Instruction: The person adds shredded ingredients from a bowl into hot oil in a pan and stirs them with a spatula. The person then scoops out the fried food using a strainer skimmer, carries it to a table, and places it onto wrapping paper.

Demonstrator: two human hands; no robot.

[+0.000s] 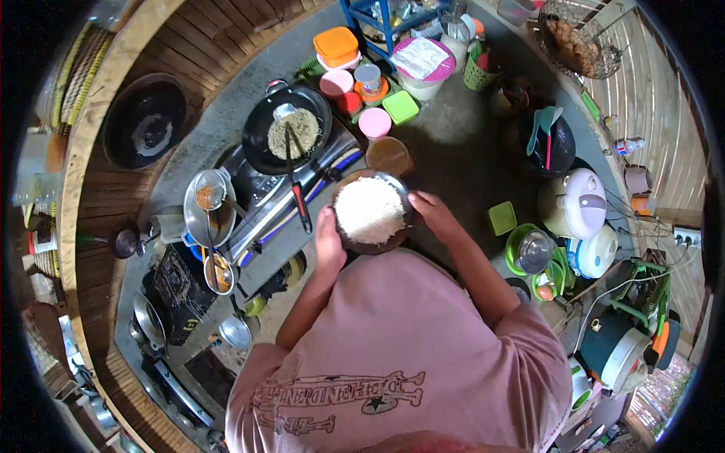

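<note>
At the counter, head view: the left hand grips one side of a bowl, the right hand the opposite rim, just in front of the person's shirt. Filling is judged complete: white contents (kind not determinable) cover the bowl's opening nearly edge to edge, with no spillage noted. The bowl is not emptied, nor released by either hand. Near it, a wok already contains a pale, grainy batch, a spatula leaning in it unattended; how well cooked that is cannot be told. A strainer bearing brown bits rests over a pan, likewise untouched.
</note>
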